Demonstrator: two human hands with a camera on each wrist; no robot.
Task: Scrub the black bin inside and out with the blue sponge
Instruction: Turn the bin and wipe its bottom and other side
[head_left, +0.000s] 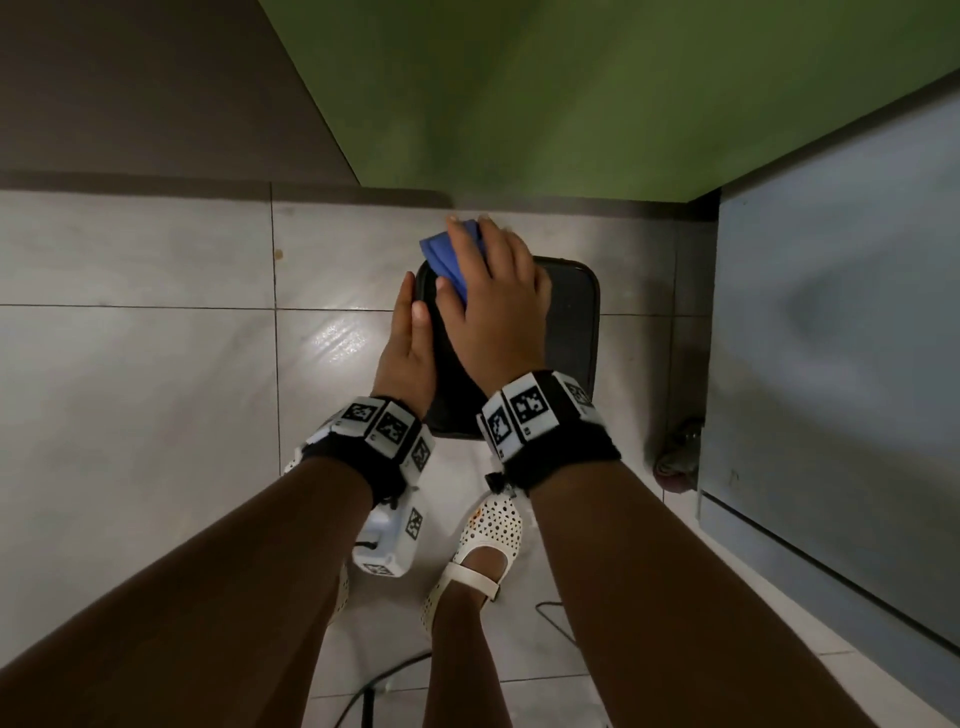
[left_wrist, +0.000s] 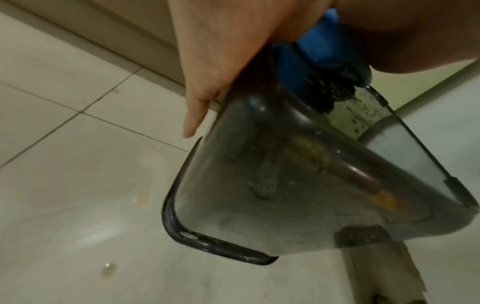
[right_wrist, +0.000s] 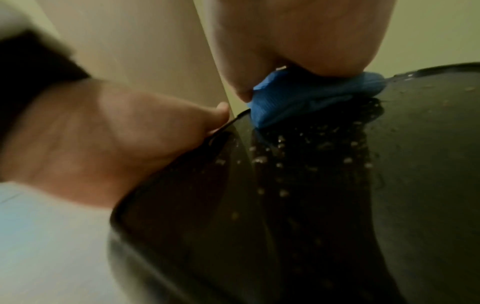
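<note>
Both forearms are bare, with no sleeves. Each wrist wears a black fabric band (head_left: 363, 457) ringed with white square blocks printed with black-and-white fiducial markers (head_left: 530, 405). Under the left wrist hangs a white camera housing (head_left: 387, 540) that carries more such markers, with a short black cable beside it. The feet wear white perforated shoes (head_left: 491, 525), dotted with small round holes, and the right one has a white strap across the instep.

Pale tiled floor (head_left: 156, 395) left open on the left of the black plastic bin (head_left: 571, 322), grey cabinet panel (head_left: 841, 364) standing close on its right, green wall (head_left: 571, 104) close behind it
</note>
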